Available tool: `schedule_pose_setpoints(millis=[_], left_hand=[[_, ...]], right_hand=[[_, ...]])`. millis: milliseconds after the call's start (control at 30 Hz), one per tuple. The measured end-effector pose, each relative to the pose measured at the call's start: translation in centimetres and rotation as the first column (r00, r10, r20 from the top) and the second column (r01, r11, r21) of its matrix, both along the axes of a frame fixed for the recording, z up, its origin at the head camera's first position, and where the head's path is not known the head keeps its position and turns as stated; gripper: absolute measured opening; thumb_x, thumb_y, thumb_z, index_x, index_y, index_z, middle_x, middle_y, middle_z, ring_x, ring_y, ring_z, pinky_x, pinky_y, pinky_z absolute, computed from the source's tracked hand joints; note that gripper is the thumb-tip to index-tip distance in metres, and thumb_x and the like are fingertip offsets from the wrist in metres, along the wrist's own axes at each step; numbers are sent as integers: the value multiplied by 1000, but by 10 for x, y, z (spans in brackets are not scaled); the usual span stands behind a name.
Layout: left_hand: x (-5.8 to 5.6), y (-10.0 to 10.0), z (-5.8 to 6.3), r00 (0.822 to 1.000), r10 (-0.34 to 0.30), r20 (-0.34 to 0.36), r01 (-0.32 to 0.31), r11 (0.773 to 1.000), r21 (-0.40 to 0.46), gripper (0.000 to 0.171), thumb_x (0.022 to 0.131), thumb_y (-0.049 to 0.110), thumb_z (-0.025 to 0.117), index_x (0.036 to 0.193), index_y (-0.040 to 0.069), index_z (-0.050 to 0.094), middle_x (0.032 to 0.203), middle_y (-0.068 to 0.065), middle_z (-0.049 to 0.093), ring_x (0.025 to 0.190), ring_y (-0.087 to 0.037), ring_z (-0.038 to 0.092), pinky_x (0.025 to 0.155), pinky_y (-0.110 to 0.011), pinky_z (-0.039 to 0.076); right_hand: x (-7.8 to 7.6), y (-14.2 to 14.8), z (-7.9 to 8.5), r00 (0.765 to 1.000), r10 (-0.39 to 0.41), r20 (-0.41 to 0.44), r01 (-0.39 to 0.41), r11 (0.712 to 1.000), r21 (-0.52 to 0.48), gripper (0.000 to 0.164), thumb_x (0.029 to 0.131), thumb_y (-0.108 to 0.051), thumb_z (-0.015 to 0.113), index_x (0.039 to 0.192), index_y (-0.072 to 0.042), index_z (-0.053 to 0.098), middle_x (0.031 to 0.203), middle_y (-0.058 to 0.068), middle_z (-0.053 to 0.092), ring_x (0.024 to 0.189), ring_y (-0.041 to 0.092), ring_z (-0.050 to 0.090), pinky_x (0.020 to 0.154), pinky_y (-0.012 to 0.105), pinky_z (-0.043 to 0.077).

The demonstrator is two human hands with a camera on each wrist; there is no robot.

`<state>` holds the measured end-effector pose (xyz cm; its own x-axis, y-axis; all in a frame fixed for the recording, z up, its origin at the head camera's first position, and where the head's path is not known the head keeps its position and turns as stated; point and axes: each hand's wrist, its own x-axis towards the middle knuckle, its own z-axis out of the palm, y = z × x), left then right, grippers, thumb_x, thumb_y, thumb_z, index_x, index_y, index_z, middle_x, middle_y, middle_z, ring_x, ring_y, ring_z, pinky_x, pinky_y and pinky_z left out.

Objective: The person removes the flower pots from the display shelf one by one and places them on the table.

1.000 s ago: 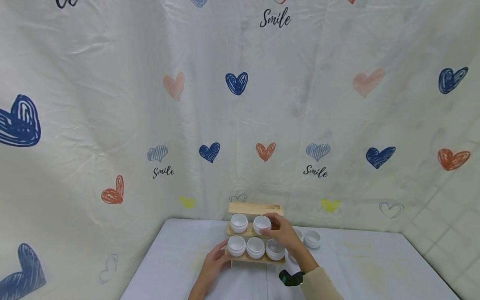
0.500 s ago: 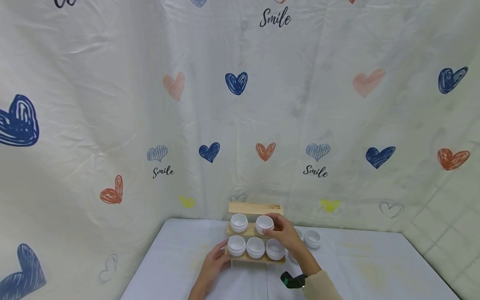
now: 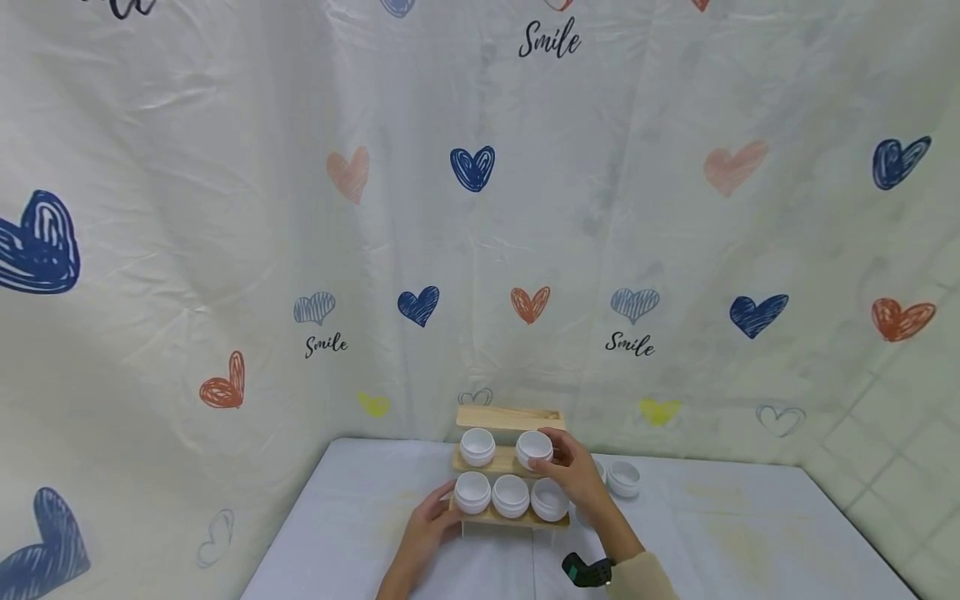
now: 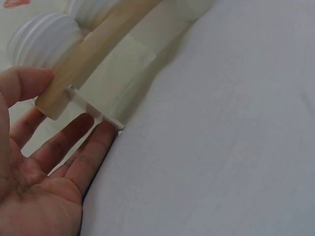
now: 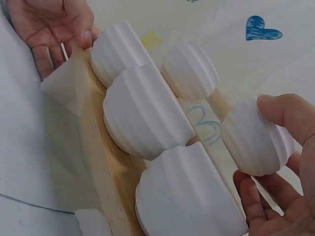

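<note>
A tiered wooden stand (image 3: 510, 418) with white legs stands at the back of the table. My left hand (image 3: 429, 523) grips the left end of its lowest board (image 4: 78, 69), thumb on the wood and fingers beneath, beside a white leg (image 4: 96, 109). Over the right part of the middle board, my right hand (image 3: 576, 473) holds a white ribbed cup (image 5: 253, 137) between thumb and fingers. Another white cup (image 3: 477, 447) sits at that board's left. Three more fill the lowest board: left cup (image 3: 472, 493), middle cup (image 3: 511, 497) and right cup (image 3: 550, 500).
More white cups stand on the table right of the stand, partly behind my right forearm; one cup (image 3: 623, 479) shows fully. A white cloth (image 3: 337, 533) covers the table. A curtain printed with hearts (image 3: 472, 250) hangs close behind the stand, whose top board bears no cups.
My right hand has shifted the cup rightward along the middle board, widening the gap from the cup at its left. My left hand has kept its place on the stand.
</note>
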<state>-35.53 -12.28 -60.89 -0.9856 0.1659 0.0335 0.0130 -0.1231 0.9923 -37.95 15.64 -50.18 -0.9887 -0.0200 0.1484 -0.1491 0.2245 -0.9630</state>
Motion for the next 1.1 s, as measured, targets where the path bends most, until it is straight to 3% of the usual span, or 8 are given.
schedule_pose_setpoints(millis=[767,1100], left_hand=[[-2,0,-1,1000,-8,6,8,1000,13,65,94,27,73,152,9,48,129,-16,69,112,-22,69,93,-36,60],[0,0,1,1000,0,14,0,1000,4,65,94,27,73,152,10,48,130,-16,68,113,-22,69,94,-37,59]], right_hand=[[8,0,-2,999,-35,-9,35,999,-30,61,85,-20,83,141,-16,58,134,9,64,113,21,61,85,16,52],[13,5,-2,1000,-12,0,12,995,-100,61,84,-13,83,140,-15,59,136,10,63,109,19,62,85,20,55]])
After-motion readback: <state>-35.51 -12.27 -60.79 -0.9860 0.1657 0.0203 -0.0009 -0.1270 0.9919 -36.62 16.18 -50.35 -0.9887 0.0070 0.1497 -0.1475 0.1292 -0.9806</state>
